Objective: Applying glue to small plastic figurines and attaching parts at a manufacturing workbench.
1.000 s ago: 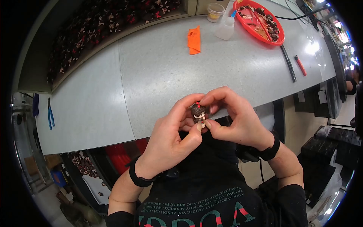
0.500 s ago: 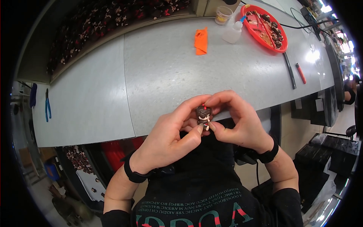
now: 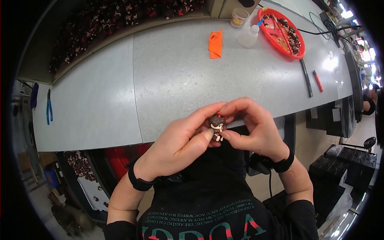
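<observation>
Between both hands is a small doll-like figurine [image 3: 217, 122] with dark brown hair, a pale face, a red bit on top and a dark body. It is held upright just off the table's near edge. My left hand [image 3: 186, 138] is closed on it, thumb against the body's left side and fingers behind. My right hand [image 3: 256, 130] pinches it too, thumb at the body's right and fingertips by the head. The fingers behind the figurine are partly hidden.
Far on the grey table [image 3: 172, 88] lie an orange cloth [image 3: 215, 45], a clear squeeze bottle [image 3: 249, 37], a plastic cup [image 3: 239, 18] and a red divided tray [image 3: 303, 52] of small parts. A black rod [image 3: 306, 78] and red cutter [image 3: 318, 81] lie right; blue pliers [image 3: 49, 107] left.
The figurine has turned slightly and tilted so that its face shows more plainly. Both hands stay closed on it, with a small shift of the fingers. The whole view has moved slightly.
</observation>
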`<state>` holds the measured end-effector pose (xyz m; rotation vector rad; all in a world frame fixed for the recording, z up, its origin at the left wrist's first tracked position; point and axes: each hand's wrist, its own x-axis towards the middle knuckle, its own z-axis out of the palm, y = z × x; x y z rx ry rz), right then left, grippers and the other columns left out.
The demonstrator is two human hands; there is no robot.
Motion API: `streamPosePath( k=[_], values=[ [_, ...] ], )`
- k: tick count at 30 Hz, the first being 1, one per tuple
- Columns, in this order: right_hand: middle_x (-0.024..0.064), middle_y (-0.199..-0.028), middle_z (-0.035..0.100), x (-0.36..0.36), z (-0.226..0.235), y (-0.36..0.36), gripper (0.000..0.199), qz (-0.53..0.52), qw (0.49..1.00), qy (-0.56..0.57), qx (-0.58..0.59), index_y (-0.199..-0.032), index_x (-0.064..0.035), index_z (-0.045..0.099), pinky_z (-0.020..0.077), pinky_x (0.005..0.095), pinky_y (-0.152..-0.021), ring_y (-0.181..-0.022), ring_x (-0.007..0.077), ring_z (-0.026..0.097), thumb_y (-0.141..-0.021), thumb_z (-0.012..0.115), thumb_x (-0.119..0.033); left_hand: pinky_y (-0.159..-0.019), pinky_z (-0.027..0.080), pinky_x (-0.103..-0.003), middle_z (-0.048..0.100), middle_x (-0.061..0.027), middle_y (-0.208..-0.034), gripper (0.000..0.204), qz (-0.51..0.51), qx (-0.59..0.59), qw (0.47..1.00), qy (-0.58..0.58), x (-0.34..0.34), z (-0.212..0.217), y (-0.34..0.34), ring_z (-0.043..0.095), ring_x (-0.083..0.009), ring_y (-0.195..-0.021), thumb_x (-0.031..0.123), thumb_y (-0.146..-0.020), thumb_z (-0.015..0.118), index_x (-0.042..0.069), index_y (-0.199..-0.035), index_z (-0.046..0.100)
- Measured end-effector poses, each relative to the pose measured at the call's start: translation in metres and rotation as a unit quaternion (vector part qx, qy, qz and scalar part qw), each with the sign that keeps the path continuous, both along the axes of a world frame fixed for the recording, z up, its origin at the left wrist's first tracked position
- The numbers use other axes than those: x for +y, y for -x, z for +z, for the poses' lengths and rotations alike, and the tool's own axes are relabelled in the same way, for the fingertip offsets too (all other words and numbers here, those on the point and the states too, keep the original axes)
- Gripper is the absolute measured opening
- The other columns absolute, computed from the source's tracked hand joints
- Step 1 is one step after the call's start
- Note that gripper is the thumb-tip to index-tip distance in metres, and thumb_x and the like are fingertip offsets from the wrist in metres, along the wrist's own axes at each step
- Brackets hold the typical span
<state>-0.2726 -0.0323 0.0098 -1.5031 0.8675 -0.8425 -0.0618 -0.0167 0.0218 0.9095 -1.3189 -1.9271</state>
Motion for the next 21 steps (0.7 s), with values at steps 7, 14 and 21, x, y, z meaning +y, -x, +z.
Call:
streamPosePath(
  k=[7, 14, 21],
  values=[
    [0.0056, -0.106, 0.061, -0.0005, -0.0004, -0.0005, 0.039, -0.015, 0.999, 0.004, -0.047, -0.112, -0.003, 0.057, 0.0483, 0.0278, -0.087, -0.094, 0.0132, 0.059, -0.076, 0.071, -0.003, -0.082, 0.046, -0.025, 0.05, -0.0092, -0.123, 0.057, -0.004, 0.092, 0.994, -0.065, 0.0011, -0.0016, -0.0011, 0.053, -0.0115, -0.094, 0.009, -0.095, 0.043, 0.002, -0.148, 0.022],
    [0.006, -0.109, 0.06, -0.0046, -0.0024, 0.003, 0.04, 0.016, 0.998, 0.068, -0.008, -0.115, -0.0037, 0.058, 0.0496, 0.0281, -0.086, -0.097, 0.0143, 0.06, -0.077, 0.071, -0.002, -0.084, 0.045, -0.025, 0.049, -0.0062, -0.12, 0.057, -0.018, 0.063, 0.997, -0.036, -0.0001, -0.0005, 0.0018, 0.051, -0.0106, -0.095, 0.012, -0.097, 0.043, 0.002, -0.148, 0.021],
    [0.0062, -0.103, 0.063, -0.0006, -0.0067, 0.0042, 0.036, -0.008, 0.996, 0.029, -0.086, -0.111, -0.0026, 0.06, 0.0522, 0.0283, -0.086, -0.097, 0.0157, 0.063, -0.077, 0.071, 0.0, -0.082, 0.046, -0.026, 0.051, -0.0075, -0.123, 0.054, -0.015, -0.002, 1.0, 0.006, -0.0012, 0.0041, 0.0005, 0.053, -0.0108, -0.097, 0.015, -0.097, 0.051, 0.003, -0.145, 0.03]
  ],
)
